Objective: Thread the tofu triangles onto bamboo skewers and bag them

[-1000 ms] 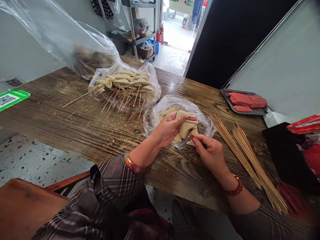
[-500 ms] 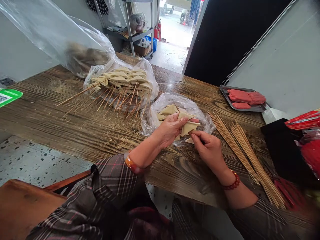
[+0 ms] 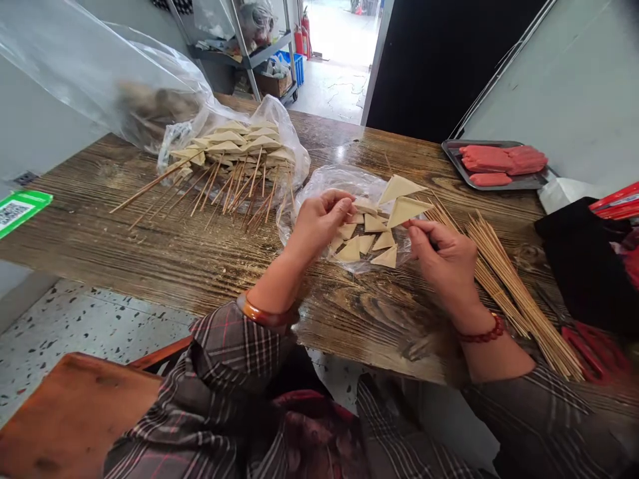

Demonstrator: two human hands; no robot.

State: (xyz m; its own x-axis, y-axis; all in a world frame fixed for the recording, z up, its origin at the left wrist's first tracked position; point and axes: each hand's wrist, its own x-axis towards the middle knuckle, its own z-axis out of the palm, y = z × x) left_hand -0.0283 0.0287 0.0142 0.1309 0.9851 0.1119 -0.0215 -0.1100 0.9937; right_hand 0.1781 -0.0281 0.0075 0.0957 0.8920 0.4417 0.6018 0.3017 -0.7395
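My right hand [image 3: 442,256] is closed on a thin skewer, most of it hidden, that bears two pale triangular pieces [image 3: 407,211], one above the other. My left hand [image 3: 322,223] is pinched at the fingertips, at the end of another pale piece [image 3: 363,205] over the clear plastic bag [image 3: 329,178]. Several loose pale triangles [image 3: 375,223] lie on that bag between my hands. Farther left, a stack of skewered triangles [image 3: 227,138] rests in an open plastic bag, its sticks pointing towards me.
Two bundles of bare skewers [image 3: 514,286] lie right of my right hand, near red-handled scissors [image 3: 592,352]. A dark tray [image 3: 452,156] with pink blocks sits at the back right. A green card [image 3: 24,207] is at the far left; a wooden stool [image 3: 80,412] stands below.
My hands have moved apart. The skewered triangles have gone to the right with my right hand, away from my left, which has let go of them. The view has shifted slightly.
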